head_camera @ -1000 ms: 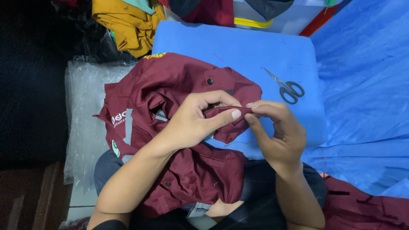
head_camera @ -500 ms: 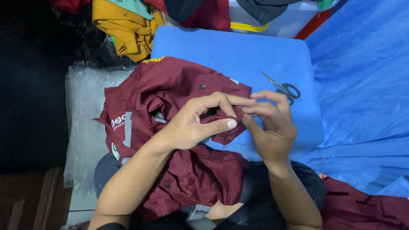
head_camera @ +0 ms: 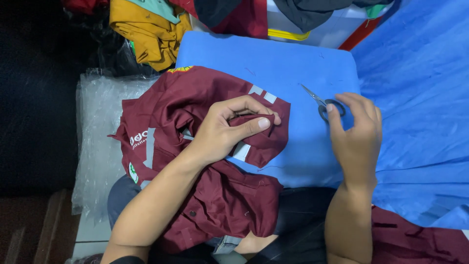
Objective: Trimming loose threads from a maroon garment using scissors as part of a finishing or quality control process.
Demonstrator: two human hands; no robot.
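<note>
A maroon shirt (head_camera: 195, 112) with grey reflective strips lies over my lap and a blue padded surface (head_camera: 273, 63). My left hand (head_camera: 229, 128) pinches a fold of the shirt's fabric between thumb and fingers. My right hand (head_camera: 355, 134) rests on the blue surface with its fingertips touching the handles of a small pair of scissors (head_camera: 320, 101). The scissors lie flat, blades pointing up and left. I cannot tell whether the fingers have closed on the handles.
A pile of yellow, red and dark garments (head_camera: 156, 24) lies at the top. Clear plastic bags (head_camera: 97, 137) lie to the left. Blue sheeting (head_camera: 420, 88) covers the right side. Another maroon garment (head_camera: 420, 239) sits at lower right.
My right hand has let go of the shirt and moved right and up to the scissors. My left hand still holds the fabric fold.
</note>
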